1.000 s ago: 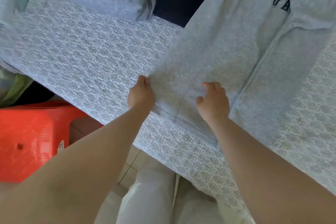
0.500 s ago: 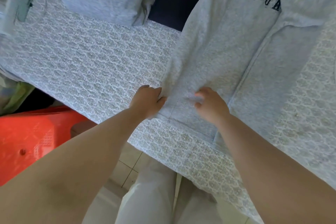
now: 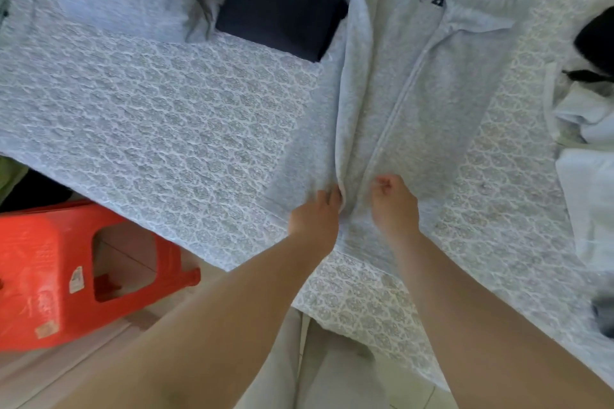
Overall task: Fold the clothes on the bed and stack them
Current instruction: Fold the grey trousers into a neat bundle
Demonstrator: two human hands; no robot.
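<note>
**Head view: 2 hands at the hem of the grey sweatshirt**

Head camera looks down my forearms to the grey sweatshirt (image 3: 408, 83), which lies lengthwise on the bed (image 3: 149, 116) with its "HUB" lettering at the far end and its hem near the edge closest to me. My left hand (image 3: 315, 216) pinches the sweatshirt's left side edge near the hem, fingers (image 3: 334, 196) curled round a raised ridge of cloth, so I can carry that side inward over the body. My right hand (image 3: 393, 202) rests just beside it on the cloth, curled tight; I judge it pinches fabric to anchor the fold line (the grip itself is hidden). A folded dark garment (image 3: 282, 7) lies beyond, touching the sweatshirt's collar, likely the stack's start. More clothes (image 3: 584, 116) wait at the right.
</note>
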